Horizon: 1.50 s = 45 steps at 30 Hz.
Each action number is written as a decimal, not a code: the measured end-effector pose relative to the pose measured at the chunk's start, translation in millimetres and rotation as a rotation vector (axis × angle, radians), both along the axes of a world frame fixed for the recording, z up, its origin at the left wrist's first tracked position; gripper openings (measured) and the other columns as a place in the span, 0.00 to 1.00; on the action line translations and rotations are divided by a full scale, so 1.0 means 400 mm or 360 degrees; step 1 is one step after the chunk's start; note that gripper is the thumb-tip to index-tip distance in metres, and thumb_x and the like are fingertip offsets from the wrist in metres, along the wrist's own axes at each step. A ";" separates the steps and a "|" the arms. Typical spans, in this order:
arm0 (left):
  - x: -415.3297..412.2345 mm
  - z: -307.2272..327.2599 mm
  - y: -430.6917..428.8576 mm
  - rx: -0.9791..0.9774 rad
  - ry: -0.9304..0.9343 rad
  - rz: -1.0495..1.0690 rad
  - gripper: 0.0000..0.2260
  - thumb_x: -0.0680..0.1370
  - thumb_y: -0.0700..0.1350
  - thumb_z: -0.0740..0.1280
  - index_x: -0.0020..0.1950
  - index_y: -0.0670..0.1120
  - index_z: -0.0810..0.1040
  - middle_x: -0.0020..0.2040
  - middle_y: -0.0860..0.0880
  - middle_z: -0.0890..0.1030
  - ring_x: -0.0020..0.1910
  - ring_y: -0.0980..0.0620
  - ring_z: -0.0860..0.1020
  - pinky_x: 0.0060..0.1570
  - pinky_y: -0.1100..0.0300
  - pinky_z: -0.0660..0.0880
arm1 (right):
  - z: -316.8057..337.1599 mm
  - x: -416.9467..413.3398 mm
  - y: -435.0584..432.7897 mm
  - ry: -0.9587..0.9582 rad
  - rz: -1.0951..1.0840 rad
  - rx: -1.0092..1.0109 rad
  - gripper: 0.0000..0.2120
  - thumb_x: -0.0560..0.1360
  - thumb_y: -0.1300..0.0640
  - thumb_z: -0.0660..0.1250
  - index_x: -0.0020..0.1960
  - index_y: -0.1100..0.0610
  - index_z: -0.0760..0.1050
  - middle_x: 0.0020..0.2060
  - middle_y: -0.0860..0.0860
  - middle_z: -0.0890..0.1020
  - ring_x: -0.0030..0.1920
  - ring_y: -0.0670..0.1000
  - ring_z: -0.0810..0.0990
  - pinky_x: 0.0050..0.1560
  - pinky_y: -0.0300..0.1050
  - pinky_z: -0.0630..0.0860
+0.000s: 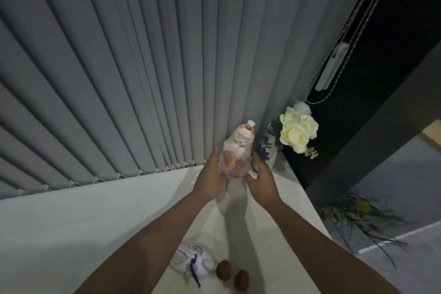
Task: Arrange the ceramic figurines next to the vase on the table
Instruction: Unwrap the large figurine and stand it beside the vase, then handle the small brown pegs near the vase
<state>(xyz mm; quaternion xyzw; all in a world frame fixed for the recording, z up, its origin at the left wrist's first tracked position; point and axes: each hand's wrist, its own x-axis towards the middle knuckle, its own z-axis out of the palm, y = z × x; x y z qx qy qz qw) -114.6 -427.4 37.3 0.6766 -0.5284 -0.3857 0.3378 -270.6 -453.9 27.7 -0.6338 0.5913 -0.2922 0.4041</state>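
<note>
A white and pink ceramic doll figurine [238, 148] stands upright at the far end of the white table [83, 222], just left of a blue-and-white vase [265, 148] holding white roses [297, 132]. My left hand [211, 174] grips the doll's left side and my right hand [261, 178] cups its right side near the base. Near me lies a white figurine with a purple cord [193, 264], partly hidden by my left forearm. Two small brown egg-shaped pieces [232, 274] sit beside it.
Grey vertical blinds [143, 79] hang right behind the table's far edge. The table's right edge runs close to the vase; beyond it are a dark frame, a blind cord weight [330, 68] and dark foliage [360, 219] on the floor.
</note>
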 end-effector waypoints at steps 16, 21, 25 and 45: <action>-0.012 0.043 0.355 0.0367 -0.0587 -0.1022 0.25 0.73 0.47 0.67 0.70 0.50 0.69 0.70 0.51 0.71 0.68 0.52 0.69 0.66 0.61 0.66 | 0.043 -0.072 0.402 0.0392 0.0201 0.0120 0.23 0.75 0.63 0.62 0.69 0.52 0.71 0.73 0.53 0.66 0.73 0.54 0.62 0.72 0.44 0.58; -0.012 -0.007 0.394 0.0290 -0.1024 -0.1229 0.30 0.68 0.54 0.71 0.69 0.52 0.68 0.67 0.48 0.74 0.65 0.45 0.71 0.64 0.50 0.68 | -0.004 -0.069 0.485 0.0471 0.0202 0.0247 0.25 0.73 0.64 0.65 0.70 0.56 0.69 0.71 0.54 0.69 0.71 0.53 0.66 0.69 0.39 0.60; -0.015 -0.046 0.416 0.0015 -0.1263 -0.1218 0.18 0.68 0.48 0.69 0.57 0.50 0.74 0.56 0.47 0.80 0.56 0.43 0.76 0.56 0.50 0.69 | -0.039 -0.058 0.517 0.0555 0.0171 0.0268 0.24 0.74 0.62 0.65 0.70 0.56 0.68 0.70 0.55 0.70 0.70 0.54 0.69 0.70 0.43 0.64; -0.068 -0.060 0.404 -0.0271 -0.1183 -0.0865 0.08 0.68 0.53 0.65 0.40 0.50 0.78 0.38 0.51 0.82 0.43 0.48 0.77 0.52 0.56 0.67 | -0.055 -0.149 0.501 0.0548 0.0109 0.0064 0.07 0.71 0.60 0.67 0.49 0.57 0.77 0.40 0.47 0.85 0.42 0.49 0.81 0.49 0.44 0.76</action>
